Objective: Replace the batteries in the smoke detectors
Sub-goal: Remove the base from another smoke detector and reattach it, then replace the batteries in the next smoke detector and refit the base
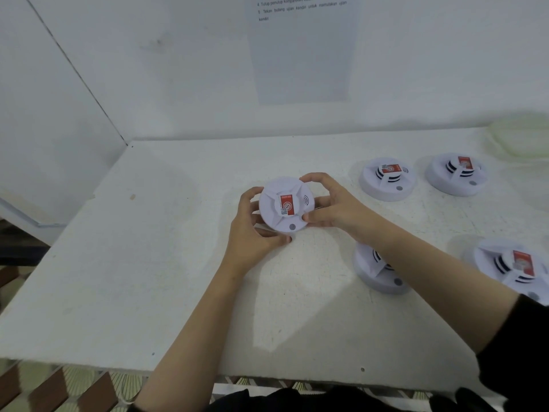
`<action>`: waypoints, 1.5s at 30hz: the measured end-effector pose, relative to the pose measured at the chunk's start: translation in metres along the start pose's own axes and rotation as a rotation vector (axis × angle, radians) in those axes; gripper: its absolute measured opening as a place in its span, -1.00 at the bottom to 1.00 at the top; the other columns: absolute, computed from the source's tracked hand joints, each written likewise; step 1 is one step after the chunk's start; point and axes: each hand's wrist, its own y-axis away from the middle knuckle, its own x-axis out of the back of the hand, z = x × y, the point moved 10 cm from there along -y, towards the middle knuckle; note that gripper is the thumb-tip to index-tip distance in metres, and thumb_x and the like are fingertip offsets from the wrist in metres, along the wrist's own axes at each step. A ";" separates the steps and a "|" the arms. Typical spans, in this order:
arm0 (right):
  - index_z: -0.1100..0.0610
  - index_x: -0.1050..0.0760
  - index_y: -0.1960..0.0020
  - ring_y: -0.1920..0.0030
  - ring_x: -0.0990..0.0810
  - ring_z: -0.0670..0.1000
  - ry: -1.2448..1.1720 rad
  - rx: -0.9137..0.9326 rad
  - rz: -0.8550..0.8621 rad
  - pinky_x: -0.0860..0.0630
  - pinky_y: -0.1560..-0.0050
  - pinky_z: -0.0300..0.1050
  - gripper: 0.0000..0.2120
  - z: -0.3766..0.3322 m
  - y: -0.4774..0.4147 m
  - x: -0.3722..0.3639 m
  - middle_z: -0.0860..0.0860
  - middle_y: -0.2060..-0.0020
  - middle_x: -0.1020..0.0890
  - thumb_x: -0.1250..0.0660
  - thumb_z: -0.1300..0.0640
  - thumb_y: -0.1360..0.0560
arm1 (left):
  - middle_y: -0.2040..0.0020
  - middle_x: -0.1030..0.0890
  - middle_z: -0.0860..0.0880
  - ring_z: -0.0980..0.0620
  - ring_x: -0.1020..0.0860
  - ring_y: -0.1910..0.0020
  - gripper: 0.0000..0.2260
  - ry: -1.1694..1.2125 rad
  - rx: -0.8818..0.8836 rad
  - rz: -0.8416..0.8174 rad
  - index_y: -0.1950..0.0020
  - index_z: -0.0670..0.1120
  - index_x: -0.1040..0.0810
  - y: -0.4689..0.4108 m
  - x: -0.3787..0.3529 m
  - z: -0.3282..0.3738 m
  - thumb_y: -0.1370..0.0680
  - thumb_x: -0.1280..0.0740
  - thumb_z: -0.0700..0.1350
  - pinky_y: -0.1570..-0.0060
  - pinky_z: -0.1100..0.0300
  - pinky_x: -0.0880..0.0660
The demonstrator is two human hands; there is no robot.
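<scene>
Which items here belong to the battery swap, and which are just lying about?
Job: held detector, gripped by left hand and right hand; waiting on the table: back detector, back-right detector, near detector, near-right detector.
Lying about: pale container, far right; printed sheet on the wall.

A sheet (301,55) on the wall (178,69) reads "4 Tutup penutup kompartmen bateri" and "5 Tekan butang ujian kendiri untuk memulakan ujian kendiri". The red label (287,205) on the middle smoke detector (274,188) is unreadable.
</scene>
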 end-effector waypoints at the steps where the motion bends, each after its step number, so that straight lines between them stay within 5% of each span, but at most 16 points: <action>1: -0.02 -0.35 -0.25 0.06 -0.65 0.09 0.003 -0.003 0.004 -0.61 0.02 -0.12 -0.45 0.001 0.000 0.000 0.29 -0.01 -0.63 -0.34 0.46 -0.41 | -0.18 -0.56 0.08 -0.02 -0.59 -0.13 -0.22 -0.001 0.003 0.001 -0.34 0.06 -0.31 0.000 0.000 0.000 -0.21 -0.58 -0.20 -0.01 -0.08 -0.62; 10: -0.02 -0.33 -0.20 0.06 -0.60 0.15 0.048 0.012 0.027 -0.53 -0.13 0.06 -0.47 -0.002 -0.002 0.000 0.27 0.02 -0.65 -0.35 0.45 -0.41 | -0.21 -0.56 0.02 0.00 -0.59 -0.14 -0.25 0.029 -0.015 0.027 -0.36 -0.01 -0.33 -0.001 0.002 0.001 -0.28 -0.60 -0.32 -0.01 0.09 -0.62; 21: 0.11 -0.34 -0.27 0.19 -0.61 -0.05 0.132 0.001 0.066 -0.58 0.10 -0.25 -0.49 -0.014 0.005 0.014 0.04 0.13 -0.61 -0.37 0.42 -0.41 | -0.24 -0.55 0.05 0.03 -0.57 -0.15 -0.28 0.036 -0.061 0.004 -0.32 0.02 -0.38 -0.005 -0.004 0.012 -0.28 -0.59 -0.34 0.09 0.26 -0.58; 29: -0.02 -0.39 -0.20 0.14 -0.61 -0.06 0.247 -0.024 0.156 -0.50 -0.01 -0.19 -0.55 -0.005 0.001 0.042 0.01 0.05 -0.64 -0.44 0.27 -0.40 | -0.09 -0.55 0.30 0.43 -0.49 -0.06 -0.37 -0.125 -0.132 -0.055 -0.18 0.12 -0.47 -0.026 -0.021 0.025 -0.22 -0.64 -0.19 -0.01 0.56 -0.35; 36: 0.11 -0.46 -0.23 -0.06 -0.57 -0.02 0.361 -0.031 0.227 -0.50 -0.15 -0.09 -0.60 0.005 -0.005 0.056 0.00 -0.08 -0.58 -0.42 0.23 -0.41 | -0.12 -0.64 0.11 0.12 -0.58 -0.10 -0.35 -0.309 -0.162 -0.111 -0.22 0.00 -0.59 -0.040 -0.039 0.017 -0.18 -0.50 0.23 -0.15 0.05 -0.50; 41: 0.07 -0.45 -0.28 0.01 -0.51 -0.06 0.596 -0.010 0.261 -0.40 -0.02 -0.20 -0.62 0.001 -0.007 0.066 -0.01 -0.14 -0.52 -0.36 0.09 -0.48 | -0.19 -0.62 0.14 0.10 -0.55 -0.19 -0.31 -0.388 -0.125 -0.113 -0.26 0.06 -0.56 -0.045 -0.039 0.006 -0.19 -0.47 0.32 -0.23 -0.03 -0.47; 45: 0.08 -0.44 -0.29 -0.27 -0.35 0.12 0.941 0.151 0.508 -0.24 -0.23 -0.09 -0.62 -0.029 0.006 0.097 0.13 -0.27 -0.42 -0.33 0.08 -0.49 | -0.21 -0.60 0.18 0.13 -0.53 -0.22 -0.32 -0.408 -0.129 -0.112 -0.28 0.09 -0.54 -0.043 -0.040 0.006 -0.21 -0.47 0.31 -0.25 -0.02 -0.44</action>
